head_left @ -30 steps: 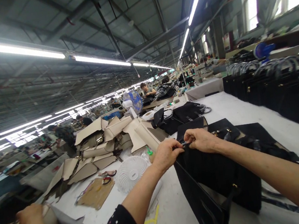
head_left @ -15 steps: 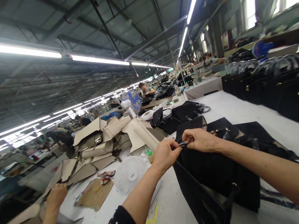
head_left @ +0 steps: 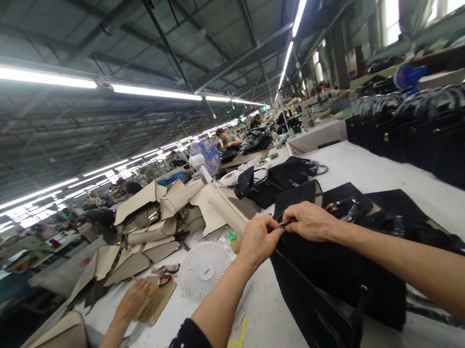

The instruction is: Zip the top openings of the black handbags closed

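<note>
A black bag stands on the white table in front of me, its side panel slanting down toward the table's near edge. My left hand pinches the bag's top edge between thumb and fingers. Close beside it on the right, my right hand pinches the same edge, the fingertips of both hands nearly touching. What exactly lies between the fingertips is too small to make out. Black pieces with gold-coloured hardware lie just behind my right hand.
Left of my arm lie a white fan, scissors and a brown sheet, with another person's hand over it. Beige bag pieces are heaped behind. Black bags line the right side of the white table.
My right hand has closed in slightly toward my left hand, its fingers now lower on the edge. The other person's hand has moved right, from the beige pieces to the brown sheet.
</note>
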Motion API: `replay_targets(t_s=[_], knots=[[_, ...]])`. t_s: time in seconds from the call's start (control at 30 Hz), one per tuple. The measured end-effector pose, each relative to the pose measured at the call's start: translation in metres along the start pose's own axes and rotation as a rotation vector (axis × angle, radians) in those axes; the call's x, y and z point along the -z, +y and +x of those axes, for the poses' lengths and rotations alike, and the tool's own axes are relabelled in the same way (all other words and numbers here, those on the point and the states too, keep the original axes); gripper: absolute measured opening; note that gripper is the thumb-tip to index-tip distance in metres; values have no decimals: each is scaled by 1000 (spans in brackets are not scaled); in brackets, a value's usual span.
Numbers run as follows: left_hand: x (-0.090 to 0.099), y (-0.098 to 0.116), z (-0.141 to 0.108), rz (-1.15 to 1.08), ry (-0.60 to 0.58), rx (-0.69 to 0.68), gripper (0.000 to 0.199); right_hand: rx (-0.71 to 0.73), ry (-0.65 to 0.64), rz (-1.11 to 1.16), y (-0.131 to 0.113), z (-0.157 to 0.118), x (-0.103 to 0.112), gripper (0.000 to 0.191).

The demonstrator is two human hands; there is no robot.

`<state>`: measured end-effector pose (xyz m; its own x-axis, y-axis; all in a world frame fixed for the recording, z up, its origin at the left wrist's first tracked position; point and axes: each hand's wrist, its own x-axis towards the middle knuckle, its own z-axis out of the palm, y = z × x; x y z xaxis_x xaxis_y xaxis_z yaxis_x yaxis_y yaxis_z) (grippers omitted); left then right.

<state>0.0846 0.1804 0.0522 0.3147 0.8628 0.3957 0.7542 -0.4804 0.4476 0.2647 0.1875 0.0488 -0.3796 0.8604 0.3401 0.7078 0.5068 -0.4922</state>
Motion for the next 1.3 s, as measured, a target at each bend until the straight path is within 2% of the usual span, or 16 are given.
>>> replay_targets(t_s=[0.17, 0.3, 0.37, 0.5, 0.6, 0.67, 0.73, 0.83, 0.93, 1.0, 1.1, 1.2, 1.3], knots=[[-2, -3, 2, -84, 12, 1, 11, 14, 15, -80, -6, -1, 0, 15], [-3, -6, -1, -293, -7, 70, 23, 9, 8, -116, -9, -3, 0, 16], [-5, -8, -1, -346, -29, 109, 19, 15, -5, -122, -10, -4, -1, 17], [-10, -10, 1, -363, 7, 161, 11, -19, -7, -192, -15, -4, -4, 21], [-6, -6, 3, -451, -15, 188, 31, -68, -32, -232, -20, -3, 6, 21], [1, -1, 2, -531, -84, 229, 52, -93, -65, -244, -23, -4, 18, 18], [9, 3, 0, -585, -165, 283, 63, -104, -83, -256, -24, -7, 32, 15], [13, 6, -1, -622, -278, 353, 51, -158, -115, -277, -22, -13, 43, 14], [9, 4, 1, -664, -328, 401, 31, -235, -130, -249, -15, -18, 40, 13], [3, 2, 2, -684, -280, 406, 28, -249, -109, -218, -10, -20, 34, 15], [-3, 3, 1, -656, -207, 385, 28, -194, -81, -206, -5, -19, 26, 17], [-6, 9, -3, -502, -133, 338, 19, -95, -89, -228, -6, -15, 21, 19], [-9, 13, -5, -303, -26, 287, 14, -63, -125, -296, -8, -10, 18, 26]])
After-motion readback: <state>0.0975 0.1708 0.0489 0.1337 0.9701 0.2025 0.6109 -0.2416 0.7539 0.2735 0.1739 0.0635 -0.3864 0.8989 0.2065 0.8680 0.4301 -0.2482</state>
